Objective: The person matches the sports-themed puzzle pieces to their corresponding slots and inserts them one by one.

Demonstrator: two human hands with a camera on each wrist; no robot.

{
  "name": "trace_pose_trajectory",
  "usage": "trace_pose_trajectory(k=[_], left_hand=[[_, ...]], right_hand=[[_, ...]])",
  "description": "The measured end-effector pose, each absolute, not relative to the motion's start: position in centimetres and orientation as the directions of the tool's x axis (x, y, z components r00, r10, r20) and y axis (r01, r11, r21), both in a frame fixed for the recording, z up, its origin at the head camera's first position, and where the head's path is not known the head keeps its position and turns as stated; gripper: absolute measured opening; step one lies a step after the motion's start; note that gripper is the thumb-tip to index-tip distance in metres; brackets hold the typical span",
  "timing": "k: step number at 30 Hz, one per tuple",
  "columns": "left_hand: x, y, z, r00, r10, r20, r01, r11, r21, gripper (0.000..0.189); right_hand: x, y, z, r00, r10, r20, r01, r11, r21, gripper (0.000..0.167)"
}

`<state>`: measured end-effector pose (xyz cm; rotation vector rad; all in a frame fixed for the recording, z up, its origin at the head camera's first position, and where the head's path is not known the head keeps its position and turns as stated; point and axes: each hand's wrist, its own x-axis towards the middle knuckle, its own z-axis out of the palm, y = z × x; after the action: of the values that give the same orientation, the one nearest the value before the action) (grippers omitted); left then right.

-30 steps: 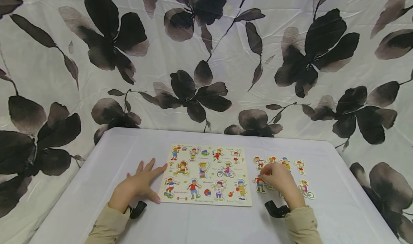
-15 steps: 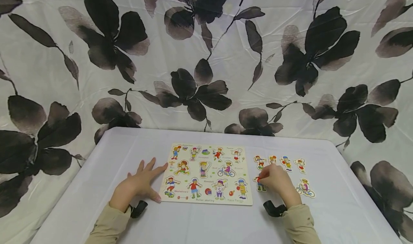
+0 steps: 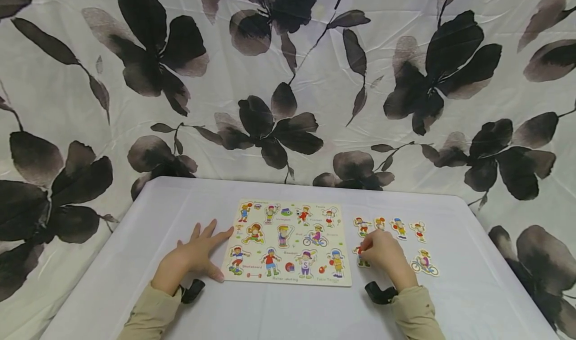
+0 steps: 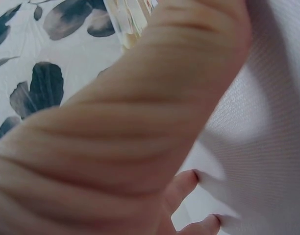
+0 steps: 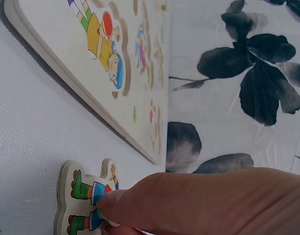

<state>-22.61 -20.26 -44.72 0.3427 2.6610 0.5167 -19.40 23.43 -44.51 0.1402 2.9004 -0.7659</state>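
My left hand rests with spread fingers on the table, thumb and fingertip at the left edge of a wooden puzzle board printed with sporty children. In the left wrist view its bent wrist and palm fill most of the picture. My right hand is right of the board, pinching a roller-skater puzzle piece with red top, blue shorts and green boots. Up close, the thumb lies over the figure's middle and hides its upper body. The board's recesses show figures printed inside them.
A row of loose pieces lies behind the right hand, among them a yellow-clad figure and a tennis girl. A cyclist piece lies to its right. White cloth covers the table; a floral sheet hangs behind.
My right hand has shifted slightly left and come down onto the roller-skater piece, uncovering more of the neighbouring pieces. The left hand and board stay where they were.
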Motion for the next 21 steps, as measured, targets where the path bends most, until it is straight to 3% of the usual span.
trace_pose_trajectory(k=[21], left_hand=[[-22.8,-20.6,-45.0,-0.884,0.323,-0.338,0.170,0.895,0.411,0.122]], right_hand=[[-20.1,22.3,-43.2,-0.988,0.054,-0.144,0.121,0.854,-0.506,0.008]])
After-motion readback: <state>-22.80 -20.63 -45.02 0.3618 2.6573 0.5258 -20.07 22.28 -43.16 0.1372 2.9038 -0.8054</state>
